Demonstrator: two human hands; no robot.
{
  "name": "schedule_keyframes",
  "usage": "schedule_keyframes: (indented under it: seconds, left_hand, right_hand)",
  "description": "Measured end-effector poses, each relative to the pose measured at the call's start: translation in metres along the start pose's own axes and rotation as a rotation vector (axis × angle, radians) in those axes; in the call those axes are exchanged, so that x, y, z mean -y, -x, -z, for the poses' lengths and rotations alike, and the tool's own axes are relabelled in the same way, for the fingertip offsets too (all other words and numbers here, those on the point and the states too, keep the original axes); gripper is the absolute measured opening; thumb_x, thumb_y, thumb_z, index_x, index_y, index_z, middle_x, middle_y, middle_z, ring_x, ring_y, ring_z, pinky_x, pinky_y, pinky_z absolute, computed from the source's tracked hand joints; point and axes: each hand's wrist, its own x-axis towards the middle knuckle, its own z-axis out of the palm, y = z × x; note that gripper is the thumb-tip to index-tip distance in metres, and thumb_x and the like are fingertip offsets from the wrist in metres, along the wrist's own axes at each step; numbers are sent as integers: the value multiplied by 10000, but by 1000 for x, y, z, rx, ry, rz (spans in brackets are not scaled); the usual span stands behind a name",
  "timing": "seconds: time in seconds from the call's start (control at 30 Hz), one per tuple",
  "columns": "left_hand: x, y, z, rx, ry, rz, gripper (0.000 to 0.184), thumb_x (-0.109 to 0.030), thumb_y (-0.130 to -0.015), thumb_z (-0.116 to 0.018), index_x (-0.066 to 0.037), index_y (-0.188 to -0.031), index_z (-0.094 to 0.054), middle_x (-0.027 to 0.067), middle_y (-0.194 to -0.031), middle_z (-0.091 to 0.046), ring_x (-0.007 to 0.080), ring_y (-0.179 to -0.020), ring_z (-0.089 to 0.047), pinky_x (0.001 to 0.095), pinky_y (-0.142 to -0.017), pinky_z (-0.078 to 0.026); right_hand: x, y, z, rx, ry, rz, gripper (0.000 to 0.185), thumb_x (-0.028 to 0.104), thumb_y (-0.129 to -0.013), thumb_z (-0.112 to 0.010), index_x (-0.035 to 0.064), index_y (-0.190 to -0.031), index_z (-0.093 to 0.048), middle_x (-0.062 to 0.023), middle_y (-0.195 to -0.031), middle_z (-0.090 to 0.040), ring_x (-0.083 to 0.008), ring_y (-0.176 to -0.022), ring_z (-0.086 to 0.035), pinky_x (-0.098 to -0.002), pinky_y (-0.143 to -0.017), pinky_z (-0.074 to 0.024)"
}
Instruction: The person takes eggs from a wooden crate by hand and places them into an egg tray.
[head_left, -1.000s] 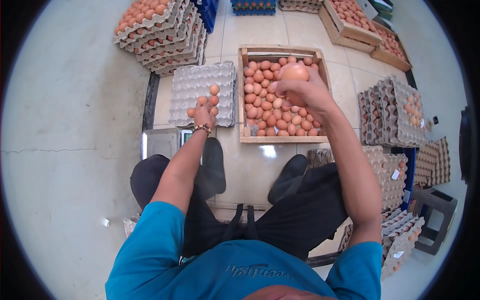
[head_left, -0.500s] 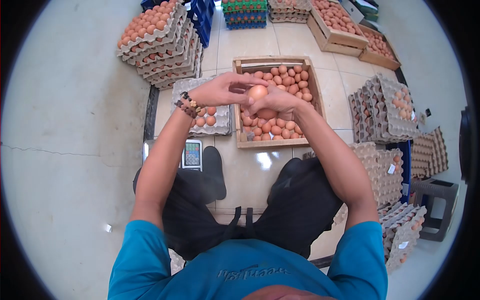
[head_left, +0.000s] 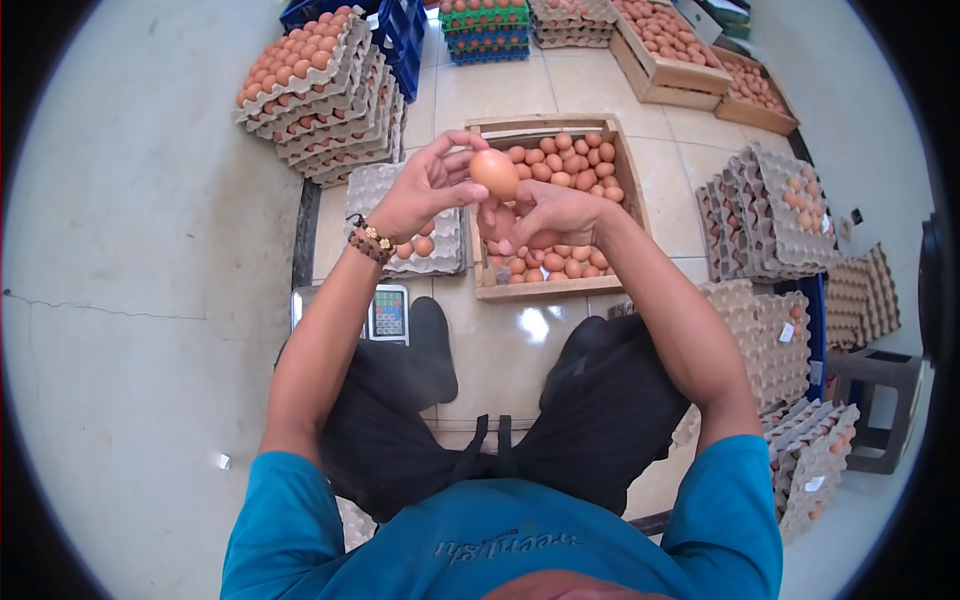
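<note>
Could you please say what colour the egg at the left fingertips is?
The egg is orange-brown, clearest in the head view.

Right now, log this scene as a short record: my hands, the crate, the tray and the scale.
Left hand: holding a brown egg in its fingers
Right hand: just beside that egg; blur hides its exact grip
Wooden crate: many loose eggs inside
Egg tray: left of the crate, a few eggs visible, partly hidden by an arm
Scale: nearer the person than the tray, partly covered
</note>
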Motion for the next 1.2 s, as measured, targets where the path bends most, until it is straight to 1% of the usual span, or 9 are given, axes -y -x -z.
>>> schedule_keyframes:
  seconds: [0.2,0.27,0.43,0.67,0.87,0.97,1.03,1.13,1.2]
  left_hand:
    - [39,1,57,-329,212,12,603,-70,-908,-697,-7,-1440,-422,135,-1287,-587,210,-1197,-595,337,-1064,-483]
    - [81,9,86,-445,-38,121,516,-86,-900,-707,8,-1370,-514,113,-1240,-618,186,-1114,-630,311,-993,-523]
    - [197,37,119,-524,-872,415,466,-78,-779,-757,-23,-1228,-646,121,-1066,-691,169,-1002,-668,318,-869,-549]
    - [249,57,104,-486,-1257,349,306,-107,-738,-723,-104,-1044,-727,178,-980,-717,332,-958,-685,432,-858,-531]
    - [208,27,90,-533,-1149,323,276,-109,-783,-692,-118,-1057,-732,193,-927,-698,296,-944,-689,394,-838,-540]
    - [136,-18,68,-524,-232,169,379,-140,-872,-704,-60,-1240,-654,115,-1186,-675,227,-1100,-648,364,-916,-536]
    - [69,-29,40,-264,233,97,525,-133,-873,-716,-31,-1362,-554,108,-1361,-578,230,-1232,-572,407,-1021,-492]
    - [18,-27,8,18,22,-4,614,-131,-854,-744,-26,-1410,-507,127,-1421,-525,220,-1290,-523,397,-1079,-447]
    - [4,-22,-6,-37,-133,18,639,-107,-835,-766,-27,-1414,-507,113,-1410,-541,215,-1275,-532,373,-1083,-444]
  right_hand:
    - [-8,-5,20,0,22,-38,181,2,-821,-652,75,-963,-566,-36,-835,-592,-119,-701,-644,-226,-499,-514]
    - [-2,2,21,-70,25,-29,132,5,-836,-628,83,-929,-577,-32,-838,-592,-118,-673,-637,-223,-486,-511]
    - [17,23,16,-157,143,34,210,122,-977,-473,65,-1038,-666,-13,-1123,-572,-73,-1035,-548,-197,-887,-464]
    - [17,27,3,-265,273,115,312,197,-972,-586,55,-1249,-604,-46,-1146,-614,-101,-1010,-595,-229,-843,-506]
    - [9,16,14,-304,165,124,495,248,-875,-757,-18,-1244,-562,-83,-1008,-661,-105,-778,-656,-215,-622,-539]
    - [6,7,19,-315,64,188,484,256,-869,-763,-23,-1216,-572,-77,-977,-660,-97,-727,-645,-196,-562,-516]
    - [-2,-1,31,-337,4,240,454,267,-893,-736,-20,-1205,-576,-74,-945,-657,-89,-701,-629,-190,-540,-500]
    - [8,-1,29,-352,-166,229,417,289,-937,-678,-30,-1187,-578,-75,-928,-649,-87,-646,-598,-195,-512,-487]
    - [14,1,23,-315,-168,239,399,315,-976,-621,-37,-1162,-589,-81,-892,-643,-88,-641,-585,-195,-486,-474]
